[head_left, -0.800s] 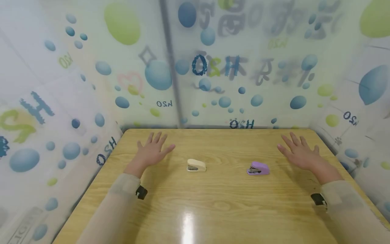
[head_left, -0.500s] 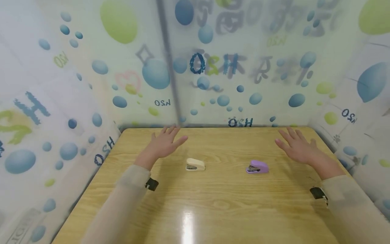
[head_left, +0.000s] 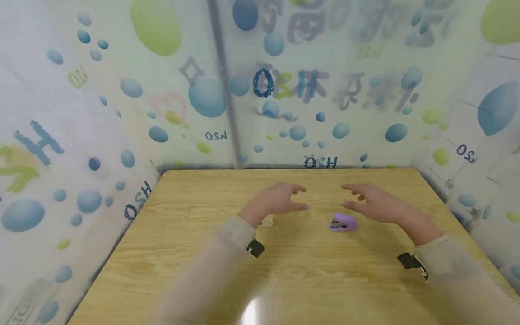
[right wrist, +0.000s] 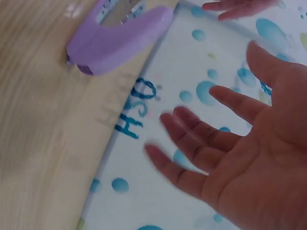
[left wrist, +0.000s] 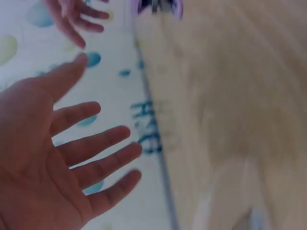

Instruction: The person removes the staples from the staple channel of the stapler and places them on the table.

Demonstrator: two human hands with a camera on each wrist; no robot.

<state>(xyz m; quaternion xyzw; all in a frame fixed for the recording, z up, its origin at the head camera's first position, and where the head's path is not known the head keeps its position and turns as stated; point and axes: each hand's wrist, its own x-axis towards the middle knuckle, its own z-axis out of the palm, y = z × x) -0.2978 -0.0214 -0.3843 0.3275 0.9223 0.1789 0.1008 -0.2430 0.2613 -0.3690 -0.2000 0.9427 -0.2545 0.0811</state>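
A purple stapler (head_left: 343, 222) lies on the wooden table, right of the middle in the head view. My right hand (head_left: 375, 203) hovers just beyond and right of it, fingers loosely extended and holding nothing. The cream stapler (head_left: 266, 221) is mostly hidden behind my left wrist. My left hand (head_left: 278, 198) is above the table past that stapler, pointing right with its fingers spread. In the left wrist view the palm (left wrist: 33, 158) faces the camera with nothing in it. The right wrist view has the purple stapler's body (right wrist: 115, 43) close to the relaxed right fingers (right wrist: 192, 143).
The wooden table (head_left: 170, 253) runs back to a pale wall panel (head_left: 357, 54) printed with blue and green dots and letters. Similar panels flank both sides. A black wrist camera (head_left: 256, 248) is strapped on the left arm, another (head_left: 409, 260) on the right.
My left hand has swung right across the cream stapler, covering most of it. My right hand has moved left toward the purple stapler and turned inward. Both staplers stay in place.
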